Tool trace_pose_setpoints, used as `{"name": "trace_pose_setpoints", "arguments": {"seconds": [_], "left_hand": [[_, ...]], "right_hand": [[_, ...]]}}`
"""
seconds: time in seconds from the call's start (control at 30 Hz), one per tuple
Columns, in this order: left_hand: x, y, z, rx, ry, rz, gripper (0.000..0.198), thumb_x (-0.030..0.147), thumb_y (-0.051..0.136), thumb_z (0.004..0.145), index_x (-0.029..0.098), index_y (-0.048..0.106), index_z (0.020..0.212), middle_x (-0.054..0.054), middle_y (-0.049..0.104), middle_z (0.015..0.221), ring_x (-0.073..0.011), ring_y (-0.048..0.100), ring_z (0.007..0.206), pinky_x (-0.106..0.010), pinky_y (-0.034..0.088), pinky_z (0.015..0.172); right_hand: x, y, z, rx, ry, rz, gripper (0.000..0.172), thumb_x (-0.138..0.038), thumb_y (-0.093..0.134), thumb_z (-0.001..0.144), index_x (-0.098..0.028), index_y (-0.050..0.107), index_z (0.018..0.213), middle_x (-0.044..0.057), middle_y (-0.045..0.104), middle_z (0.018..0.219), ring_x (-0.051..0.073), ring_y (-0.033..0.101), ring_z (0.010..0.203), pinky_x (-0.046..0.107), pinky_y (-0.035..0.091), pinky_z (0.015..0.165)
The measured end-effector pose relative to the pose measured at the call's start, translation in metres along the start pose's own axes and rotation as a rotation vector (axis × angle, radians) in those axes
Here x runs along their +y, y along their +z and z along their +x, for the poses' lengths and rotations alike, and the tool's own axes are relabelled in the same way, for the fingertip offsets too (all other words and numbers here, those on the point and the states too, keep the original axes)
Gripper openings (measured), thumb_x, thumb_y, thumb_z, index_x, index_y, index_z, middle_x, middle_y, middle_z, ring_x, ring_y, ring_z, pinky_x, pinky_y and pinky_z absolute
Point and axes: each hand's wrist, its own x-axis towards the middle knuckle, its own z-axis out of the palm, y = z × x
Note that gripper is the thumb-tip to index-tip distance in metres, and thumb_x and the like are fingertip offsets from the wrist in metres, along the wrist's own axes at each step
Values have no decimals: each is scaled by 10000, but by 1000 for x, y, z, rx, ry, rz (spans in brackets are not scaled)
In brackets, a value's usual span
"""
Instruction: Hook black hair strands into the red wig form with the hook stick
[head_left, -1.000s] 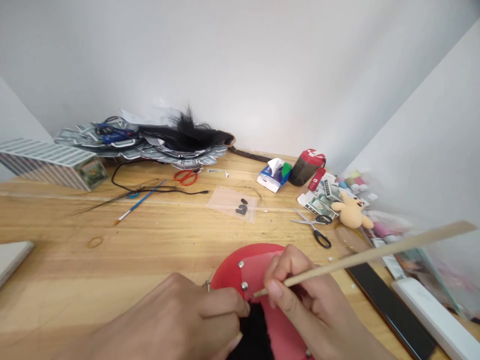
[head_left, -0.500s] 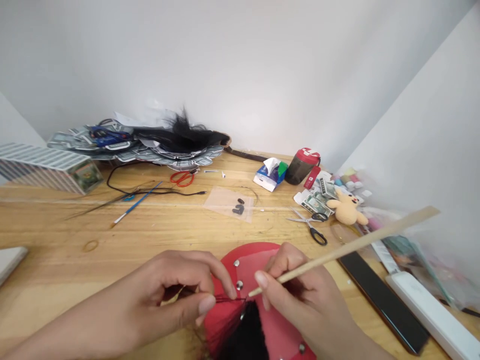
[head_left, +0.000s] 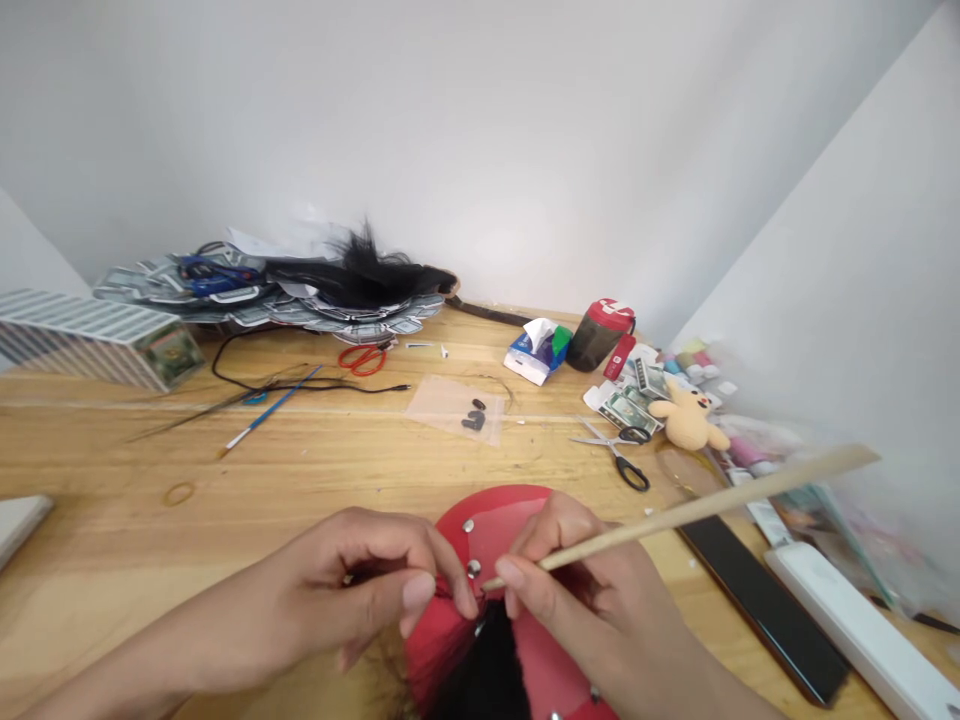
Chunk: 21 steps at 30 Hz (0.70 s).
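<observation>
A red round piece (head_left: pixel 525 500) with silver studs lies at the bottom centre, with black hair (head_left: pixel 487 670) spread over its lower part. My left hand (head_left: pixel 375 590) is at its left edge, thumb and fingers pinched on thin dark strands. Over the right side of the red piece, my right hand (head_left: pixel 592 590) grips a pale wooden stick (head_left: pixel 697 508) between thumb and fingers. The stick's narrow tip points left and down at the top of the black hair, close to my left fingertips.
Black-handled scissors (head_left: pixel 619 450), a phone (head_left: pixel 765 605) and a white power strip (head_left: pixel 862 625) lie to the right. Further back are a clear bag (head_left: pixel 454 408), a tissue pack (head_left: pixel 538 350), a dark red-lidded cup (head_left: pixel 600 335) and a blue brush (head_left: pixel 274 408).
The stick has tilted flatter and its tip has moved slightly left. My left index finger has come nearer to the tip, and the strands between the hands show less.
</observation>
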Motion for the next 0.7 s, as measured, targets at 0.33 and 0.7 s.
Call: {"name": "trace_pose_setpoints", "arguments": {"seconds": [0.33, 0.7], "left_hand": [[-4, -3, 1, 21, 44, -86, 242, 435, 577, 965, 260, 740, 1000, -4, 657, 906, -62, 434, 584, -116, 409, 509], [-3, 0, 2, 65, 32, -71, 354, 516, 593, 929, 190, 730, 960, -25, 623, 810, -72, 423, 545, -166, 400, 488]], "right_hand": [[1, 0, 1, -17, -4, 46, 253, -332, 540, 962, -215, 574, 741, -5, 609, 707, 148, 593, 650, 253, 440, 586], [0, -1, 1, -37, 28, 59, 247, -323, 549, 949, -216, 562, 727, 0, 602, 700, 157, 585, 660, 253, 434, 575]]}}
